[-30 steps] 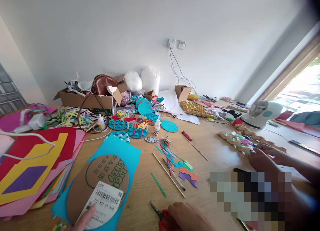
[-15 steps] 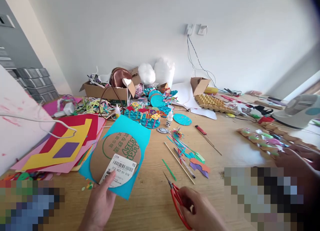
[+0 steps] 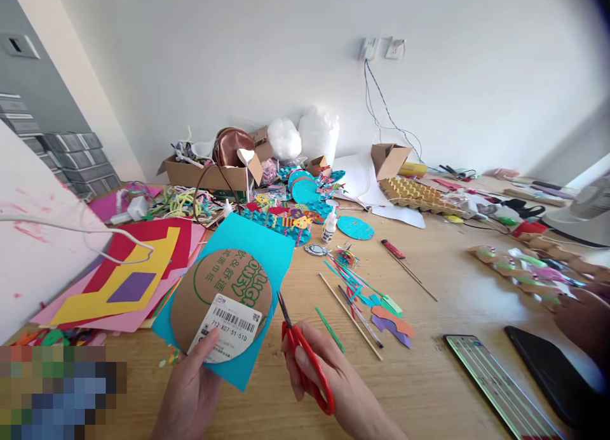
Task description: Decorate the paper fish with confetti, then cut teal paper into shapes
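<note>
The left hand is holding a card disc and a blue sheet together above the near part of the desk, the thumb pressing on the white label of the disc. The disc is lying over the sheet, printed side up. The right hand is gripping red-handled scissors, fingers wrapping the handles. The blades are pointing up and away, their tips ending just beside the right edge of the sheet; whether they are touching it, one cannot tell.

State of the work: the disc is already showing a full round outline. The sheet is keeping straight sides and corners, projecting beyond the disc at the top, bottom and right; no cut following the curve is showing. The trimming of this margin is therefore appearing, by judgement, wholly undone. Whether the two layers are sticking together or merely being pinched, one cannot tell. Farther back, a separate blue disc is lying flat beside a glue bottle, and coloured paper is lying piled at the left.
</note>
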### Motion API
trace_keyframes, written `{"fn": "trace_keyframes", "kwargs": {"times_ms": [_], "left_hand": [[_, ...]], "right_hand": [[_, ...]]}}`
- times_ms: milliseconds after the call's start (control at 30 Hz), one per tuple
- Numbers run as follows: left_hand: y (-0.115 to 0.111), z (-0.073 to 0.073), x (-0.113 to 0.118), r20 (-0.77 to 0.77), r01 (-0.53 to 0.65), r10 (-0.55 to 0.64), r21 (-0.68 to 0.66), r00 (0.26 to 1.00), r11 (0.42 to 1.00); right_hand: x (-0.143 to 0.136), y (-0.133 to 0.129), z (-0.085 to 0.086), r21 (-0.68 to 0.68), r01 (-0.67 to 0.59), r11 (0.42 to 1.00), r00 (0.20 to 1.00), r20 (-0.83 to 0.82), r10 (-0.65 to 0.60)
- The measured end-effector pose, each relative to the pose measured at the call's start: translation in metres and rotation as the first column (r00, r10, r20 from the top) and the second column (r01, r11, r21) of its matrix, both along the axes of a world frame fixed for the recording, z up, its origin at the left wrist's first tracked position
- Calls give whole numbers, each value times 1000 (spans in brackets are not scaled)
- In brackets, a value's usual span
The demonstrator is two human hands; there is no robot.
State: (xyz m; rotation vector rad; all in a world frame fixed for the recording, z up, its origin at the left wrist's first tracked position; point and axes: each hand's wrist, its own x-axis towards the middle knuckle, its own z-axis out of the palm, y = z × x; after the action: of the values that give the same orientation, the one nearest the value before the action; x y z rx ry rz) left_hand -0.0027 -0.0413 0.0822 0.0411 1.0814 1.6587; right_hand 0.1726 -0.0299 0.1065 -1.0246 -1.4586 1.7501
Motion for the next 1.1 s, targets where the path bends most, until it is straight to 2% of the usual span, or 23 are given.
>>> {"fn": "trace_keyframes", "kwargs": {"times_ms": [167,367,833,1100], "left_hand": [[0,1,-2,34,0,0,19,999,1000],[-2,-3,-1,48,18,-19,21,999,1000],[-3,-5,0,72,-6,6,3,997,1000],[-3,-7,0,69,-16,15,17,998,1000]], "right_hand": [[-3,3,-6,-7,2,1000,999,53,-2],[-5,5,-11,-41,41,998,999,34,-39],[-4,3,-11,-28,25,999,999,41,-24],[-5,-1,-10,-78,8,997,999,53,-4]]}}
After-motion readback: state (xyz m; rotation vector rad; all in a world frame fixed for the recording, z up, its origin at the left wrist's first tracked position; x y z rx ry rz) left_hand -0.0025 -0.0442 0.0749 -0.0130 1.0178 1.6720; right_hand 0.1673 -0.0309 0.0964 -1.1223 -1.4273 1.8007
